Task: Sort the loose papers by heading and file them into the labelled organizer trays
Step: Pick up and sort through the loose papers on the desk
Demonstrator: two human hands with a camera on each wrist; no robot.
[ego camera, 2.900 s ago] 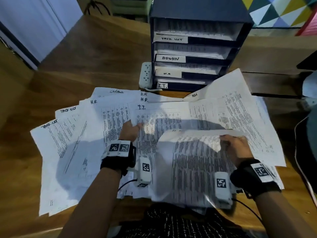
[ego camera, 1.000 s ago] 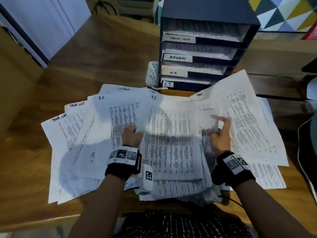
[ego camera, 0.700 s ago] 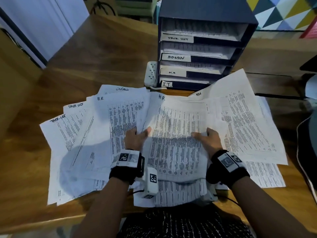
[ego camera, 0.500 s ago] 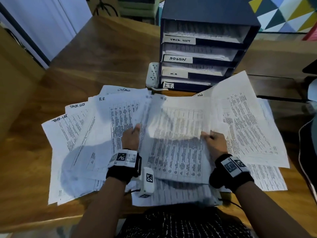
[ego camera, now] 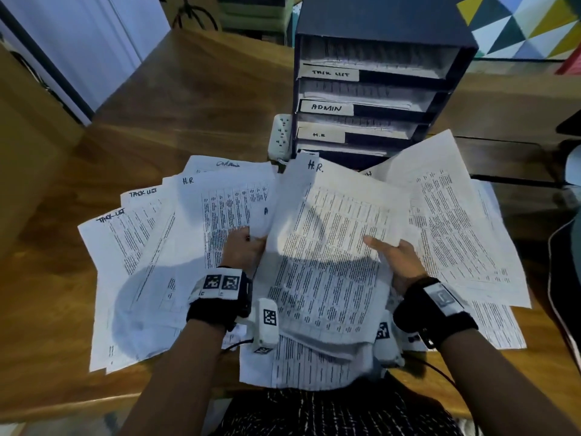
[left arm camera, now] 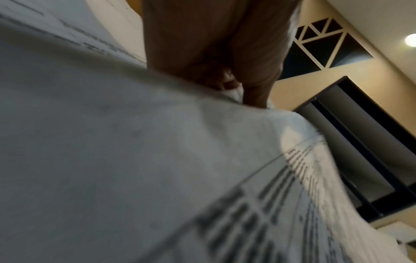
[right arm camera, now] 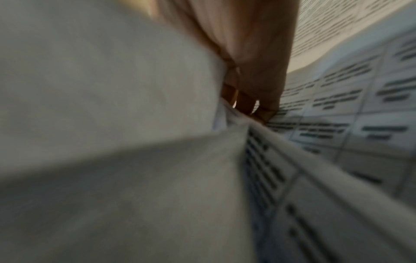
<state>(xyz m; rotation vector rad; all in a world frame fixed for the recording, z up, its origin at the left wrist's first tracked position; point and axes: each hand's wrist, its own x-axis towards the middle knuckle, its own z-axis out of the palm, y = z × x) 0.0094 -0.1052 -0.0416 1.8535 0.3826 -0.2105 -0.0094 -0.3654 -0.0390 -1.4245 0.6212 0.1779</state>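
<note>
I read "H.R." handwritten at the top of the sheet (ego camera: 327,253) I am holding up in the middle of the frame, its top edge covering the lowest tray of the organizer (ego camera: 377,89). My left hand (ego camera: 242,250) grips its left edge with fingers (left arm camera: 254,92) curled onto the paper, and my right hand (ego camera: 396,259) grips the right edge, thumb on top and fingers (right arm camera: 265,106) folded under. The organizer stands at upper centre, dark blue, with strips reading "TASK LIST" (ego camera: 330,73), "ADMIN" (ego camera: 326,107) and "H.R" (ego camera: 319,134) from the top down; the bottom label is hidden by the raised sheet. Each visible tray already holds paper. The loose papers (ego camera: 151,272) fan across the tabletop (ego camera: 188,99) below: two at the left are headed "TASK LIST", one near centre left "H.R", and one above it carries a scrawl I cannot make out. More printed sheets spread to the right (ego camera: 456,221). A white power strip (ego camera: 280,133) lies just left of the organizer's base, touching the papers' far edge
</note>
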